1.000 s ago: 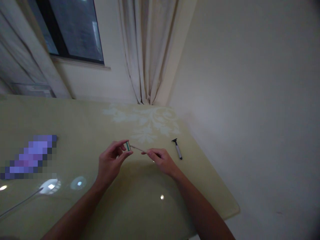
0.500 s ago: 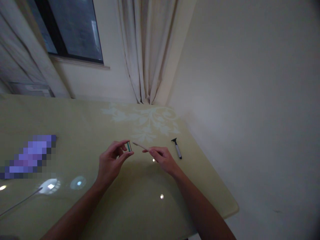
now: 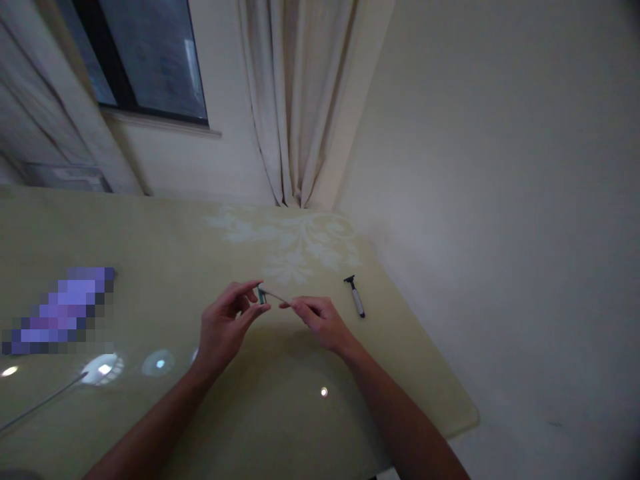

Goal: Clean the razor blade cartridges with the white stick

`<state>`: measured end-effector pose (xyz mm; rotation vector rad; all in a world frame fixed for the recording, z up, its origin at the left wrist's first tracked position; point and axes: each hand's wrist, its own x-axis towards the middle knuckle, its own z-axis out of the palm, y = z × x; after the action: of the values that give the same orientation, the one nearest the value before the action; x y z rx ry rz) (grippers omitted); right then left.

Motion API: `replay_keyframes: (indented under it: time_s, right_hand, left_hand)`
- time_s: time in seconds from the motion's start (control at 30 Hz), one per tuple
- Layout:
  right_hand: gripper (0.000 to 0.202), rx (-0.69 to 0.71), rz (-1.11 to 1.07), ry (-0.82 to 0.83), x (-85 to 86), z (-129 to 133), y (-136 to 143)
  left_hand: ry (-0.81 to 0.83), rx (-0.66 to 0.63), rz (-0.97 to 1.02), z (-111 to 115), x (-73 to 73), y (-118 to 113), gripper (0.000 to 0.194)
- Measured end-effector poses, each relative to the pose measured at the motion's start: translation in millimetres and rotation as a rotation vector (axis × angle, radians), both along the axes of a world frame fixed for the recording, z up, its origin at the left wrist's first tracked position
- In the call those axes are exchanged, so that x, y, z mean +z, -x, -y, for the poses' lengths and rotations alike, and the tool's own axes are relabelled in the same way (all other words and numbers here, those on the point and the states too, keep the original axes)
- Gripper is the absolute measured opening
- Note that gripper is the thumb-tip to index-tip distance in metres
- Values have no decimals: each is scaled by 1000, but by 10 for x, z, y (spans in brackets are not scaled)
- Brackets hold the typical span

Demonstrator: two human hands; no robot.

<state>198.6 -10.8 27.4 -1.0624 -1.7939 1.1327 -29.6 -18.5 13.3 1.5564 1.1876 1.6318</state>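
Observation:
My left hand [image 3: 224,327] pinches a small green rectangular piece with dark edges [image 3: 261,295] between thumb and forefinger, above the table. It resembles a razor cartridge, but it is too small to be sure. In the fingers of my right hand [image 3: 320,321] is a slim pale stick [image 3: 277,297], which looks like a toothbrush. Its far tip meets or overlaps the green piece; I cannot tell whether they touch. To the right of my right hand, a razor [image 3: 355,297] with a grey handle and dark head lies on the table.
The glossy yellow-green table [image 3: 150,233] has a pale floral pattern at its far corner. A blurred purple rectangular object [image 3: 60,310] lies at the left, with a thin cable [image 3: 45,402] in front. A wall [image 3: 490,233] borders the right side; curtains [image 3: 295,100] hang behind.
The stick's tip has moved left onto the green piece, closing the gap between them. My right hand has shifted slightly left. The left hand keeps its pinch.

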Motion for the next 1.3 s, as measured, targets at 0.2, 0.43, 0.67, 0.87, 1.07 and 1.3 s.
replay_keyframes:
  time_s: [0.2, 0.43, 0.67, 0.87, 1.07, 1.3]
  right_hand:
    - [56, -39, -7, -15, -15, -13, -1]
    - [54, -70, 12, -34, -2, -17, -6]
    - [53, -25, 9, -26, -40, -19, 9]
    - [55, -67, 11, -27, -26, -29, -13]
    - [54, -71, 46, -52, -34, -29, -2]
    - [52, -4, 56, -35, -43, -22, -2]
  left_hand:
    - [6, -17, 5, -15, -16, -6, 36]
    - [18, -25, -7, -12, -8, -9, 35]
    - [16, -18, -21, -18, -22, -5, 36]
    - [41, -30, -11, -41, -49, -6, 36]
    - [29, -37, -13, -62, -93, 12, 36]
    - [62, -31, -23, -68, -82, 18, 38]
